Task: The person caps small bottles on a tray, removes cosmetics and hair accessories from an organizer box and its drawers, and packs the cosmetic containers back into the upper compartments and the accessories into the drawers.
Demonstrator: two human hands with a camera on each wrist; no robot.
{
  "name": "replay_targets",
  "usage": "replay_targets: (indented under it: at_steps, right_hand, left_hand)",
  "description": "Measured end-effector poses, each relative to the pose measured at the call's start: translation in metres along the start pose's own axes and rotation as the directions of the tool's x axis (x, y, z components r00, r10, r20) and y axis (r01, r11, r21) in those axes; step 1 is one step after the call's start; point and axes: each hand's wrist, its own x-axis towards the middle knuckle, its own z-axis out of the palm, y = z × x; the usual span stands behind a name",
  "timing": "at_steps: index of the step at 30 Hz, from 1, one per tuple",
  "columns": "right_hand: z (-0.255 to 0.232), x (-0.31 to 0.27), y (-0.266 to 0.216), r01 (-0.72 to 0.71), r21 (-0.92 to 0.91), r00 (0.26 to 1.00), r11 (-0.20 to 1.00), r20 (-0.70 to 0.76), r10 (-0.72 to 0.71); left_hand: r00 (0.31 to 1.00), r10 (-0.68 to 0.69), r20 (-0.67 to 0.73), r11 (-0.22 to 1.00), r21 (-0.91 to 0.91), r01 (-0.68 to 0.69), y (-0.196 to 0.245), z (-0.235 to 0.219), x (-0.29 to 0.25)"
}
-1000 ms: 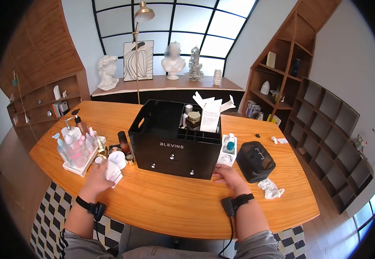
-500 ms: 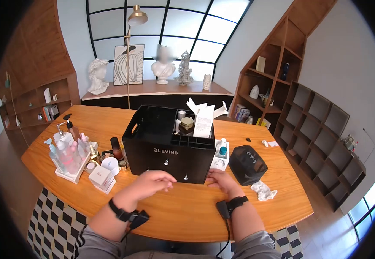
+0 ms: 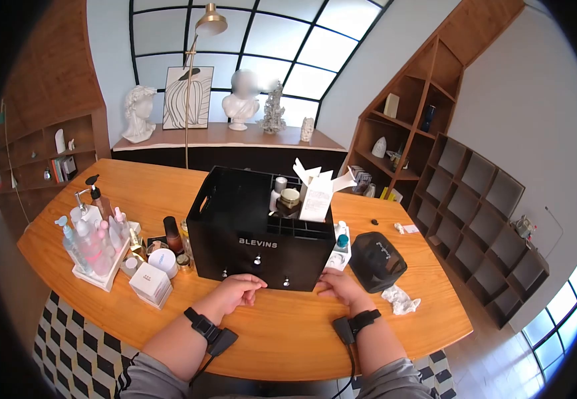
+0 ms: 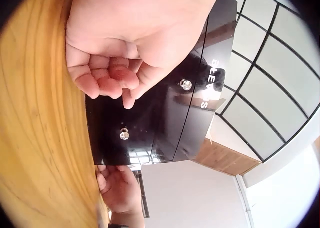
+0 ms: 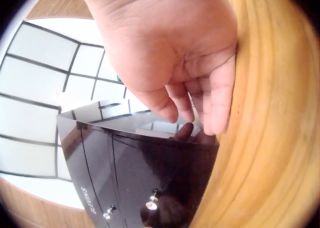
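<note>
A black drawer organizer (image 3: 262,259) marked BLEVINS stands mid-table, its clear-knobbed drawers closed. In front of it, my left hand (image 3: 238,292) rests low over the tabletop, fingers loosely curled and holding nothing. The left wrist view shows its fingertips (image 4: 107,87) close to the lower drawer front, below the upper knob (image 4: 186,84). At the organizer's right front corner is my right hand (image 3: 342,287), its fingers (image 5: 220,103) fairly straight and reaching to the side wall, near the table. The top compartments hold a gold-lidded jar (image 3: 290,197) and an opened white carton (image 3: 316,201).
Left of the organizer stand a white box (image 3: 150,284), a white round jar (image 3: 163,262), brown bottles (image 3: 173,234) and a white tray (image 3: 96,278) of pump bottles. To the right are a teal-capped bottle (image 3: 342,241), a dark mesh container (image 3: 378,261) and a crumpled tissue (image 3: 401,300).
My left hand let go of the white box at the left and moved right to the front of the organizer. The right hand stayed by the organizer's right corner. The head view turned slightly.
</note>
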Motion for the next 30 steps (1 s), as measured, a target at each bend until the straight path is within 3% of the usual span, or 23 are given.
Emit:
replay_targets:
  at_steps: [5, 7, 9, 12, 14, 15, 17, 19, 21, 22, 25, 30]
  right_hand:
    - [0.001, -0.01, -0.001, 0.04, -0.025, 0.999, 0.999, 0.009, -0.04]
    - [0.008, -0.034, -0.029, 0.102, -0.255, 0.976, 0.961, -0.163, -0.147]
    - [0.016, -0.049, -0.056, 0.363, -0.172, 0.891, 0.916, -0.223, -0.395]
    - [0.043, -0.067, -0.111, 0.444, -0.215, 0.828, 0.87, -0.272, -0.49]
    - [0.053, -0.065, -0.135, 0.585, -0.359, 0.667, 0.727, -0.296, -0.683]
    - [0.06, -0.065, -0.144, 0.587, -0.357, 0.663, 0.727, -0.303, -0.684]
    - [0.076, -0.066, -0.16, 0.645, -0.475, 0.463, 0.598, -0.38, -0.801]
    - [0.081, -0.059, -0.162, 0.655, -0.464, 0.446, 0.597, -0.401, -0.8]
    - [0.085, -0.046, -0.156, 0.647, -0.565, 0.336, 0.512, -0.391, -0.857]
    - [0.089, -0.044, -0.156, 0.572, -0.638, 0.35, 0.517, -0.38, -0.856]
    - [0.088, -0.023, -0.152, 0.413, -0.853, 0.252, 0.32, -0.23, -0.94]
    - [0.08, -0.003, -0.143, 0.296, -0.901, 0.32, 0.318, -0.221, -0.921]
  left_hand:
    - [0.999, -0.038, 0.002, 0.999, -0.013, 0.038, -0.002, -0.006, 0.004]
    - [0.995, -0.066, 0.069, 0.997, -0.035, 0.068, 0.001, -0.01, 0.008]
    - [0.993, -0.08, 0.082, 0.996, -0.034, 0.083, 0.0, -0.015, 0.011]
    - [0.981, -0.107, 0.162, 0.994, -0.013, 0.111, 0.001, -0.021, 0.015]
    - [0.973, -0.119, 0.2, 0.992, -0.022, 0.125, -0.001, -0.025, 0.019]
    - [0.964, -0.127, 0.235, 0.99, -0.037, 0.139, -0.002, -0.026, 0.02]
    - [0.962, -0.134, 0.237, 0.989, -0.024, 0.144, 0.0, -0.026, 0.02]
    - [0.963, -0.136, 0.233, 0.99, -0.015, 0.143, -0.001, -0.026, 0.019]
    - [0.962, -0.135, 0.237, 0.99, -0.019, 0.143, -0.002, -0.026, 0.019]
    - [0.96, -0.138, 0.243, 0.989, -0.014, 0.145, 0.0, -0.024, 0.018]
    - [0.959, -0.138, 0.249, 0.988, -0.033, 0.15, 0.0, -0.024, 0.016]
    - [0.954, -0.143, 0.265, 0.985, -0.056, 0.164, 0.003, -0.024, 0.014]
